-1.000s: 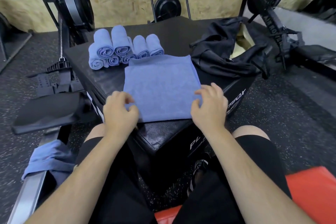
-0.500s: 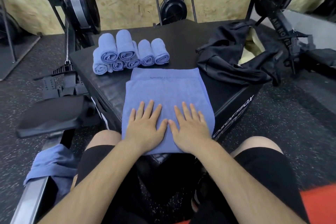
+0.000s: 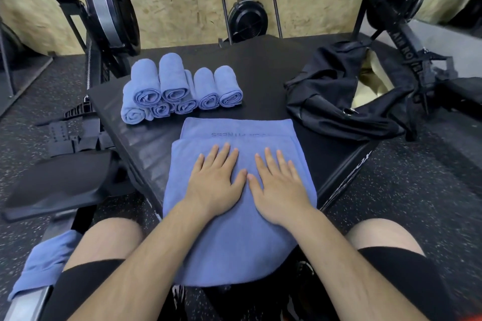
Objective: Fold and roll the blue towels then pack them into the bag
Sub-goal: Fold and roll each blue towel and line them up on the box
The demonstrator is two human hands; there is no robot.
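Blue towel (image 3: 234,242) lies under left hand (image 3: 216,181) and right hand (image 3: 280,186), both flat; lettering (image 3: 236,135) half-hidden.

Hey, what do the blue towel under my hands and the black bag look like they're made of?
Blue towel: soft matte microfibre or terry, judging by its fuzzy nap. Black bag: thin synthetic fabric, probably nylon, with a slight sheen and limp creases.
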